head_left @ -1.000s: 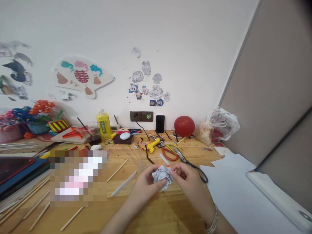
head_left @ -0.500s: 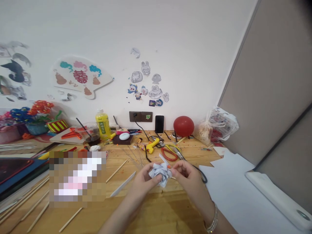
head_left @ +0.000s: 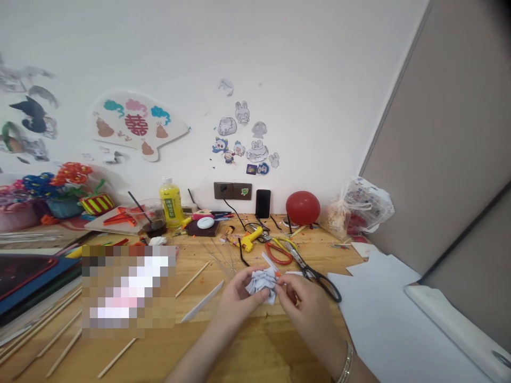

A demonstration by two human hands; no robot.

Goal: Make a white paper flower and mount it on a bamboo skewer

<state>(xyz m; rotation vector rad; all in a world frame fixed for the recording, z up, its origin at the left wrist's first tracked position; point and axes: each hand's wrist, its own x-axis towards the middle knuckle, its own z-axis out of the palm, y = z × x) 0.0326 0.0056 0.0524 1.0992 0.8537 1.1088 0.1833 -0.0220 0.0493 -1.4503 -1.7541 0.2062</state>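
A small crumpled pale-grey paper flower (head_left: pixel 262 283) is held over the wooden desk (head_left: pixel 255 346) between both hands. My left hand (head_left: pixel 239 300) grips it from the left, fingers curled round it. My right hand (head_left: pixel 305 300) pinches its right side, thumb and fingers closed on the paper near a small orange bit. A bracelet sits on my right wrist.
Black-handled scissors (head_left: pixel 319 279), red-handled scissors (head_left: pixel 278 251) and a yellow glue gun (head_left: pixel 251 238) lie just behind the hands. White paper sheets (head_left: pixel 383 314) cover the desk's right. Wooden sticks (head_left: pixel 59 340) lie at left. A red balloon (head_left: pixel 302 206), yellow bottle (head_left: pixel 171 203) and phone (head_left: pixel 262 202) stand by the wall.
Both hands have kept hold of the paper flower and turned it slightly. My right hand has shifted a little lower and leftward, uncovering the black scissors.
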